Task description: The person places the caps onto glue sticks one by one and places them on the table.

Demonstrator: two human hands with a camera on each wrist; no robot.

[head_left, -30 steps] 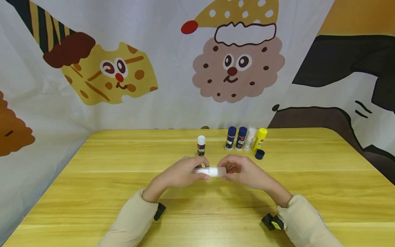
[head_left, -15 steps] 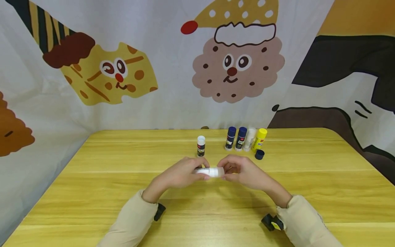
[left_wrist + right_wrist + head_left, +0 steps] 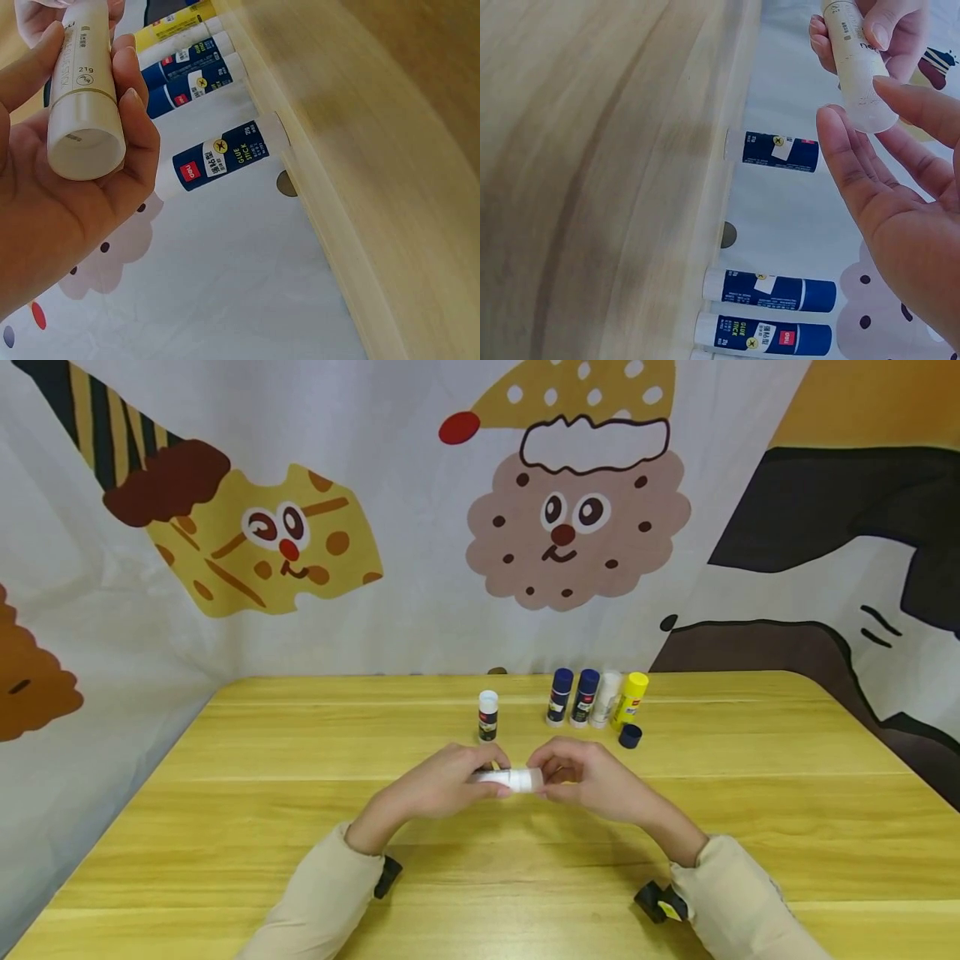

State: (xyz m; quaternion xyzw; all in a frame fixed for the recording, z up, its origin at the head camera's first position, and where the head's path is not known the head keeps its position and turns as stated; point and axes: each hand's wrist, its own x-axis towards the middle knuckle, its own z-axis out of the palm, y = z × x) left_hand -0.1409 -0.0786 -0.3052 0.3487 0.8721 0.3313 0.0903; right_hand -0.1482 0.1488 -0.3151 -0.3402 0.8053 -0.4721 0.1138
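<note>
A white glue stick (image 3: 519, 779) lies sideways in the air above the table, between the two hands. My left hand (image 3: 442, 783) grips its body, thumb along the near side, and the round base shows in the left wrist view. At the other end, the thumb and fingers of my right hand (image 3: 600, 783) pinch the translucent cap (image 3: 874, 116). Beyond the hands, a navy-labelled glue stick (image 3: 487, 718) stands alone with its white top bare.
Farther right stand two navy glue sticks (image 3: 559, 697), a white glue stick (image 3: 606, 700) and a yellow glue stick (image 3: 632, 697) in a row. A loose navy cap (image 3: 630, 737) sits in front of them. A printed cloth (image 3: 420, 635) hangs behind the wooden table (image 3: 225, 827).
The translucent cap end has shifted slightly left toward my left hand, so the glue stick looks a little shorter. Both hands have otherwise stayed almost in place.
</note>
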